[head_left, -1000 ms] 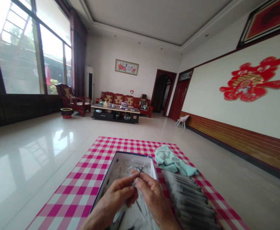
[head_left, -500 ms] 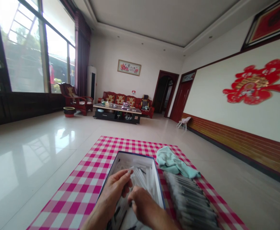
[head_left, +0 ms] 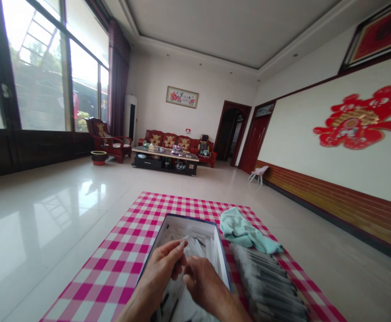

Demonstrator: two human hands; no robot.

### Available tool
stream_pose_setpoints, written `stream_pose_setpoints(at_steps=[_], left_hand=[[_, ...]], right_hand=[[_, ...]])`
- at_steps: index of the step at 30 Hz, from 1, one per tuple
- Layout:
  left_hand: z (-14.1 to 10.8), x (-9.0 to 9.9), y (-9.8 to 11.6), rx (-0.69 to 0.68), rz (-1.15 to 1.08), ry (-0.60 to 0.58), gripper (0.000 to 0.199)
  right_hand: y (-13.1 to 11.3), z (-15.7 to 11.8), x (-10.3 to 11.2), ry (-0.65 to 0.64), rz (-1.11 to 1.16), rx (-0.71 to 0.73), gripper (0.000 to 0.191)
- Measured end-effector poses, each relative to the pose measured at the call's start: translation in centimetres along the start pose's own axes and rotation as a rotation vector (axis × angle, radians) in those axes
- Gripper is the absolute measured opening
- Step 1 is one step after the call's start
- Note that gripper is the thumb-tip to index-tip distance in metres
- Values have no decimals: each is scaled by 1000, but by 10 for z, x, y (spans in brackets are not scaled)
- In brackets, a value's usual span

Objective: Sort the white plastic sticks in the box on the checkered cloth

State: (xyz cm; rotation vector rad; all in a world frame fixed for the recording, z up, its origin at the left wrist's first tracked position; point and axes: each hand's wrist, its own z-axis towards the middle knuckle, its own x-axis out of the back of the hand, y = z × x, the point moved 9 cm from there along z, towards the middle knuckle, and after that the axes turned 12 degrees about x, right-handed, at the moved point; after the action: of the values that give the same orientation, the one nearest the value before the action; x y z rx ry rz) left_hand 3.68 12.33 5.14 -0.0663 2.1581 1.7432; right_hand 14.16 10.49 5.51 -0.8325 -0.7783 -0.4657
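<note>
Over an open box (head_left: 224, 259) with white inner walls and a dark blue rim, my left hand (head_left: 165, 264) is pinched round something small and pale that I cannot make out. Close to its right, my right hand (head_left: 202, 279) is curled, and its fingertips face the left fingers; what it holds, if anything, is hidden. Clear plastic tubes (head_left: 197, 246) and some dark thin pieces lie in the box beneath both hands.
A pink and white checked cloth (head_left: 115, 250) lies under the box. Right of the box are a mint green cloth (head_left: 242, 228) and a clear bag of dark, pen-like items (head_left: 269, 284). Farther off stand a low table (head_left: 165, 161) and red wooden seats.
My right hand has risen slightly and its fingers are nearer my left fingertips. The left hand keeps its pinch. The whole view has shifted a little.
</note>
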Motion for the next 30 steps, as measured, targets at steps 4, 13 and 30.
stream_pose_setpoints(at_steps=[4, 13, 30], left_hand=[[2, -3, -1, 4, 22, -24, 44], [4, -9, -6, -13, 150, 16, 51], [4, -13, -6, -117, 286, -42, 29]], right_hand=[[5, 12, 41, 300, 422, -148, 16], [25, -13, 36, 584, 892, -393, 32], [14, -8, 30, 478, 870, -380, 29]])
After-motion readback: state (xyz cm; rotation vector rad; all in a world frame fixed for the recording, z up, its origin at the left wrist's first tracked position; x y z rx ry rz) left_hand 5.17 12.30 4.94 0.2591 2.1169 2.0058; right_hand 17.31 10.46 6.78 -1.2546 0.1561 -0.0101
